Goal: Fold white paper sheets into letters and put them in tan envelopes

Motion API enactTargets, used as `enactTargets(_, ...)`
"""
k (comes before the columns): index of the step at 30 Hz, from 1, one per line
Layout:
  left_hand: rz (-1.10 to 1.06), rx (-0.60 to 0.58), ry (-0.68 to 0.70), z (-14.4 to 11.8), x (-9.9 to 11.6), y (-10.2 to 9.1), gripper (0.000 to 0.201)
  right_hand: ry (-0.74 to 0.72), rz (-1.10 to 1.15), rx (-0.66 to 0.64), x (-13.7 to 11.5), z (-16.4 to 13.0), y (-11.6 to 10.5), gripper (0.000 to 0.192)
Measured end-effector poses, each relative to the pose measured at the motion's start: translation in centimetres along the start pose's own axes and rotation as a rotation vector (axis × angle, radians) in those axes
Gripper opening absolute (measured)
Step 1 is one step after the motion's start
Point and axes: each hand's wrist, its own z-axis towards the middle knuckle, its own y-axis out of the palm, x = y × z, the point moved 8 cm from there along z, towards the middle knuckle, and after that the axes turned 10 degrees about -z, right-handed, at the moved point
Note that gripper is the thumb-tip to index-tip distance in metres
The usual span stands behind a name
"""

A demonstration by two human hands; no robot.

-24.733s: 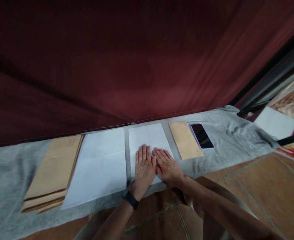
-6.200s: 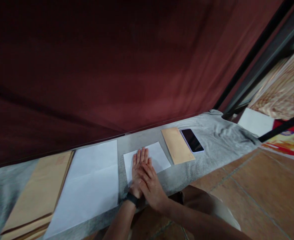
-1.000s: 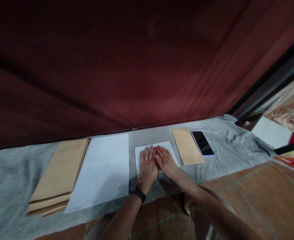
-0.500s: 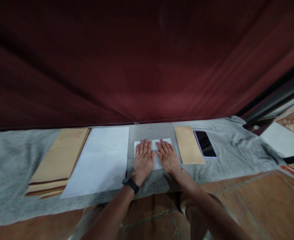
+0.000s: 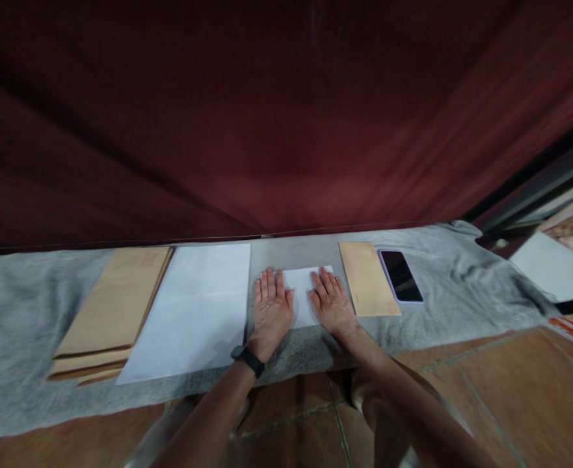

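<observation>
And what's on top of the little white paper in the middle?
The left hand and right hand lie flat over the two ends of the little white paper. Plain white shows between them; the parts under the hands are covered.

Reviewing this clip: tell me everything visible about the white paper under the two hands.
The white paper looks plain, thin and smooth, with no marks visible. It lies flat on grey cloth, between a larger white sheet and a single tan envelope. The left hand and right hand press palm-down near its ends, hiding much of them; its middle shows between. Whether it is folded is unclear.
</observation>
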Motion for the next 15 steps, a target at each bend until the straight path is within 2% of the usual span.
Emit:
enactTargets(2, -0.008, -0.027, 0.041, -0.1, 0.8, 0.0, 0.058, -0.001, 0.006, -0.007, 0.1, 0.0, 0.0, 0.053)
enactTargets(8, -0.103, -0.165, 0.292, -1.9, 4.5, 0.4, 0.054, -0.009, 0.077, -0.029, 0.7, 0.1, 0.1, 0.049)
enactTargets(15, -0.127, -0.216, 0.411, -5.3, 6.3, -0.6, 0.058, -0.019, 0.139, -0.05, 1.0, -0.1, -0.2, 0.048)
